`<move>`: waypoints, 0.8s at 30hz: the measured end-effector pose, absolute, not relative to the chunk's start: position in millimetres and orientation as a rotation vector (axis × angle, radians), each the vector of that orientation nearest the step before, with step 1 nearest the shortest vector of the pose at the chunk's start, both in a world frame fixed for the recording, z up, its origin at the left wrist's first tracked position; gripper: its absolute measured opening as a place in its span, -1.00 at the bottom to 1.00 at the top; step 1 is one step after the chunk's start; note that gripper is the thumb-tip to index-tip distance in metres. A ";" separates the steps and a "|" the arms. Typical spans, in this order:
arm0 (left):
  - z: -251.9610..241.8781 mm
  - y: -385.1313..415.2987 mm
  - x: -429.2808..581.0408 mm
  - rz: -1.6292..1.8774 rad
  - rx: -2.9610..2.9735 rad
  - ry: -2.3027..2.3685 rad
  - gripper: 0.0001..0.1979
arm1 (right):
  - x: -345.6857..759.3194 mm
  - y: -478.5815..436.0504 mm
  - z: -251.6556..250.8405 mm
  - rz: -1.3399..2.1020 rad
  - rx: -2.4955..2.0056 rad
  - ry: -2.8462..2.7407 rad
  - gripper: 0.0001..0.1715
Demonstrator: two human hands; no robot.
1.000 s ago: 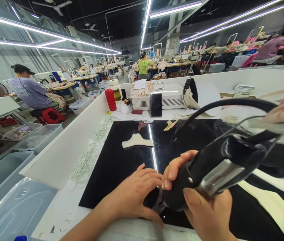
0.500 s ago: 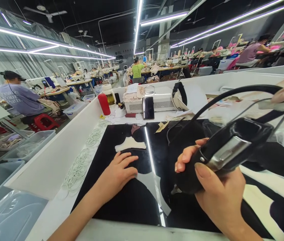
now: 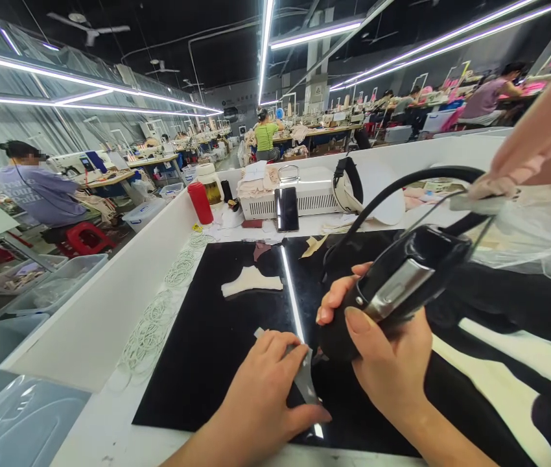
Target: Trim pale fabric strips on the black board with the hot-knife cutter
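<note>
A black handheld tool (image 3: pixel 397 285) with a silver plate and a thick black cable is gripped in my right hand (image 3: pixel 382 357). My left hand (image 3: pixel 268 389) lies over a grey curved piece (image 3: pixel 306 379) on the glossy black board (image 3: pixel 198 350); its fingers are spread, the thumb apart on the right. Parts of the grey piece show past the fingertips and between thumb and forefinger. Farther back on the board rests a cream cut piece (image 3: pixel 251 280), touched by neither hand. Long cream pieces (image 3: pixel 494 383) lie on black material at the right.
Pale cord coils (image 3: pixel 146 331) run along the left wall. At the back stand a red cup (image 3: pixel 200 202), a phone (image 3: pixel 286 209) and a white vented box (image 3: pixel 260 202). Another person's hand (image 3: pixel 523 155) holds clear plastic at the right. Several people sit farther off.
My left hand has moved right and nearer, over the grey piece. My right hand and the tool have shifted left. The other person's hand reaches farther in.
</note>
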State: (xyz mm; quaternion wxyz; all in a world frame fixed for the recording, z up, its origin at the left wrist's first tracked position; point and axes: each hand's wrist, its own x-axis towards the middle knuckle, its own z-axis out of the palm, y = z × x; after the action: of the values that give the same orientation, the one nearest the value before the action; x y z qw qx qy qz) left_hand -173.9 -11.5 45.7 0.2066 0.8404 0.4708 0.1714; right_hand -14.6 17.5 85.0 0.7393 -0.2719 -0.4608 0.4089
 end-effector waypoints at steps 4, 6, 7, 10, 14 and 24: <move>44.8 -12.1 -172.2 0.441 2.320 1.308 -0.24 | -16.3 18.7 80.0 0.907 -0.625 -1.009 -0.57; 44.8 -12.6 -172.9 0.431 2.313 1.311 -0.23 | -16.0 18.9 77.8 0.903 -0.618 -1.017 -0.58; 44.8 -12.8 -173.2 0.432 2.311 1.310 -0.22 | -15.8 19.1 77.1 0.901 -0.610 -1.026 -0.58; 44.3 -13.2 -173.8 0.448 2.311 1.310 -0.23 | -14.9 19.6 76.7 0.896 -0.598 -1.052 -0.62; 44.6 -12.7 -173.3 0.431 2.304 1.315 -0.22 | -13.9 18.3 78.7 0.889 -0.613 -1.058 -0.67; 44.3 -14.4 -172.3 0.457 2.297 1.316 -0.21 | -14.3 6.2 77.1 0.963 -0.571 -1.046 -0.64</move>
State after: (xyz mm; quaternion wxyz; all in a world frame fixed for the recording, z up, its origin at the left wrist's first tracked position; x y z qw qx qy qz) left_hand -172.3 -14.4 44.3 0.2257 0.8329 0.4774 0.1656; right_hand -14.3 6.2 77.1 0.7207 -0.2582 -0.4733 0.4358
